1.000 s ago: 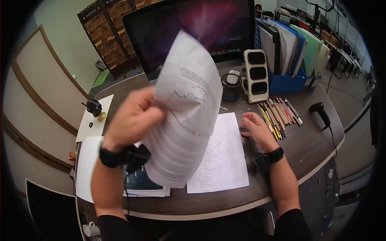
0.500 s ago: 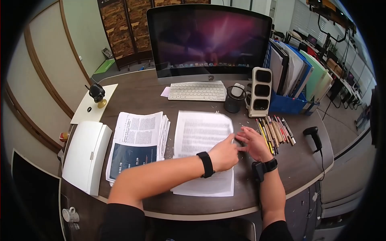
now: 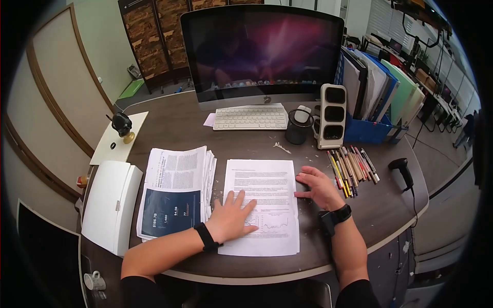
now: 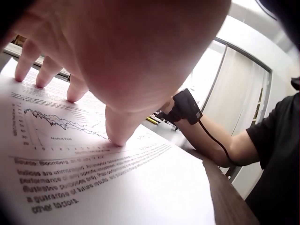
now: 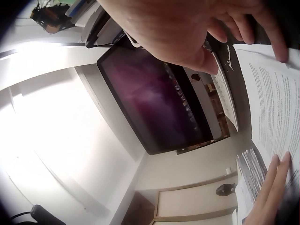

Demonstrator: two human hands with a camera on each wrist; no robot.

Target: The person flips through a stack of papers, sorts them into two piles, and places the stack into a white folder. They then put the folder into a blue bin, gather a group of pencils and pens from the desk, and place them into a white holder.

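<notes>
A stack of printed sheets [image 3: 272, 179] with a chart near its bottom lies on the desk in the head view. My left hand [image 3: 231, 218] rests on its lower left part, fingers spread; the left wrist view shows the fingertips on the page [image 4: 117, 187]. At the stack's right edge is my right hand [image 3: 321, 190], fingers extended and holding nothing. In the right wrist view one finger of the right hand [image 5: 206, 33] is at the sheet's edge. Left of the sheets lies a second pile [image 3: 177, 169] with a dark blue panel on its top page.
A keyboard [image 3: 250, 118] and monitor [image 3: 262, 51] stand behind. To the right are a mesh cup [image 3: 298, 131], pens [image 3: 354, 169], a file holder [image 3: 367, 130] and a scanner [image 3: 403, 172]. A white device [image 3: 108, 205] sits at the left, and a mug [image 3: 94, 281] is below it.
The sheet my left hand lifted is down on the right-hand stack. My left hand has moved from the sheet's right edge to its lower left and spread its fingers. My right hand has stayed near the right edge.
</notes>
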